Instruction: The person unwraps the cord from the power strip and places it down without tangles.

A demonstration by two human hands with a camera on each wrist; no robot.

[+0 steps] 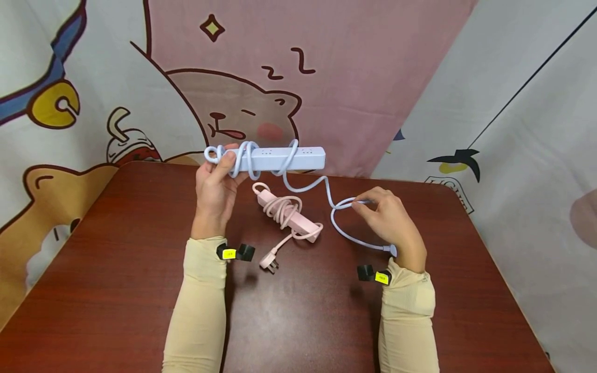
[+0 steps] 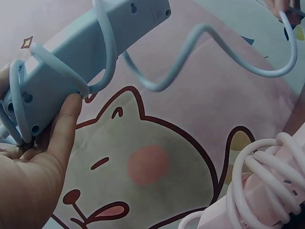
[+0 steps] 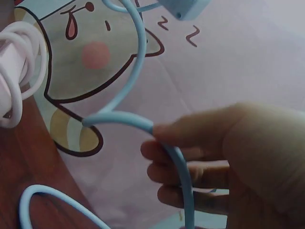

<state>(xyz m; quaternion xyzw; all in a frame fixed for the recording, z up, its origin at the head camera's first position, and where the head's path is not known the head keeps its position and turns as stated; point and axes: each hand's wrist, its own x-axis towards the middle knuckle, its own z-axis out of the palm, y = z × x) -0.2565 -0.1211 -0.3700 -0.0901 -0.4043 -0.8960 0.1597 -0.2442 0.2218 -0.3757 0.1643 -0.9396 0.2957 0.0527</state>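
Note:
My left hand (image 1: 215, 189) grips one end of a light blue power strip (image 1: 305, 159), raised above the far part of the table. Several turns of its own blue cord (image 2: 107, 43) wrap round the strip, and the left wrist view shows its underside. From the strip the cord runs loose to the right. There my right hand (image 1: 389, 220) pinches it between thumb and fingers, as the right wrist view also shows (image 3: 200, 148). The cord's plug (image 1: 393, 250) hangs by the right wrist.
A pink power strip (image 1: 305, 226) wound in its pink cord lies on the brown table (image 1: 298, 331) between the arms. Its plug (image 1: 269, 261) points toward the near side. A printed cartoon curtain (image 1: 354, 77) stands behind the table.

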